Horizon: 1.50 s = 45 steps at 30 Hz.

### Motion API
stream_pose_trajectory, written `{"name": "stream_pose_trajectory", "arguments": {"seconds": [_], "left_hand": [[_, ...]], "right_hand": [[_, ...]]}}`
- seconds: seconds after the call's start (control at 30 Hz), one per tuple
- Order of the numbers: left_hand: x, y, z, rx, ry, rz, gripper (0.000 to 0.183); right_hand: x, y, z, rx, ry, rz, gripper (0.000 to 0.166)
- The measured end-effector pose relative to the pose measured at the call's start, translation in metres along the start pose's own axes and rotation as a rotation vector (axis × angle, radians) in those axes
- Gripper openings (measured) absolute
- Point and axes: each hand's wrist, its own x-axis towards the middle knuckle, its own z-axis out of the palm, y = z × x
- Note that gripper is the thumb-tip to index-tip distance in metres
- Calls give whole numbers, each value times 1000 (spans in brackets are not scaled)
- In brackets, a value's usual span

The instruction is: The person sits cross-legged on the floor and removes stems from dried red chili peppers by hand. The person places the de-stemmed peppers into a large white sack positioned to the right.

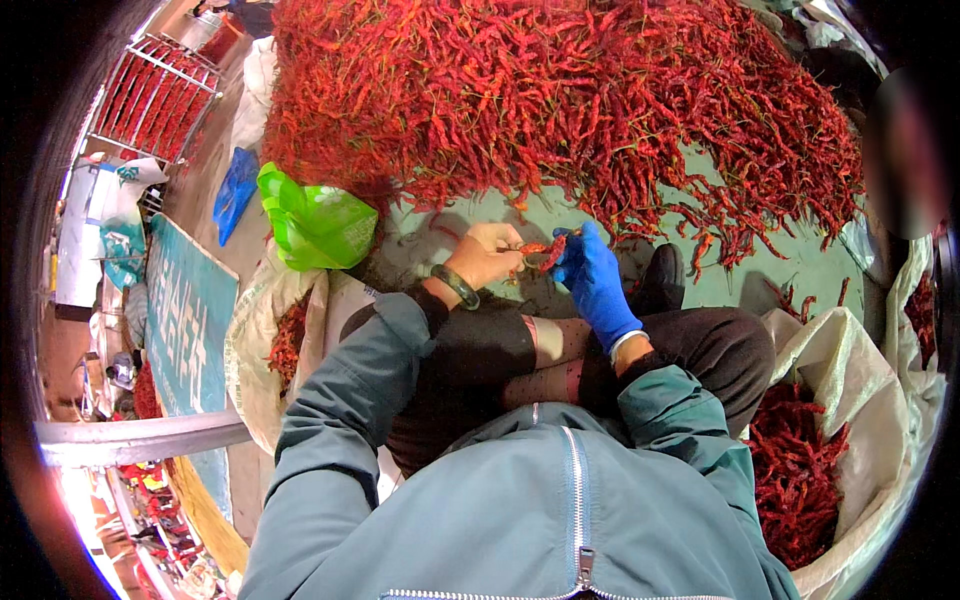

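Note:
In front of my folded legs, my bare left hand [484, 255], with a dark bangle at the wrist, pinches the stem end of a dried red chili pepper [553, 253]. My right hand [592, 277], in a blue glove, grips the chili from the other side. It may be more than one pepper; the fingers hide part of it. Just beyond both hands spreads a large heap of dried red chilies [525, 97], many with stems. It lies on a pale green surface [472, 206], with a few loose pods near its edge.
To my right stands an open woven sack [847, 352] holding chilies [799, 472]. At left are another sack [251, 360] with chilies, a bright green plastic bag [322, 217], a blue plastic bag [236, 191] and a teal board [180, 322] bearing writing. A metal rack [154, 94] stands farther left.

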Motion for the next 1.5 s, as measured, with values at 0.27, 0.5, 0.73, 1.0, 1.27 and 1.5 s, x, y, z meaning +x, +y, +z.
{"name": "stream_pose_trajectory", "arguments": {"seconds": [0.27,0.5,0.73,1.0,1.27,1.5], "left_hand": [[-18,7,2,-22,89,128,42],[-27,21,10,551,307,459,32],[-25,15,26,631,258,473,25],[-25,10,36,556,144,529,22],[-33,20,-16,570,70,613,17],[-138,-33,-179,807,501,119,21]], "right_hand": [[-10,-5,6,-56,-252,-40,28],[-12,-8,2,-131,-206,-113,29],[-21,-4,8,-212,-250,-227,20],[-27,-6,3,-162,-318,-125,19],[-41,-16,18,-18,-530,-63,20],[-64,6,14,-1111,-554,-530,7]]}}
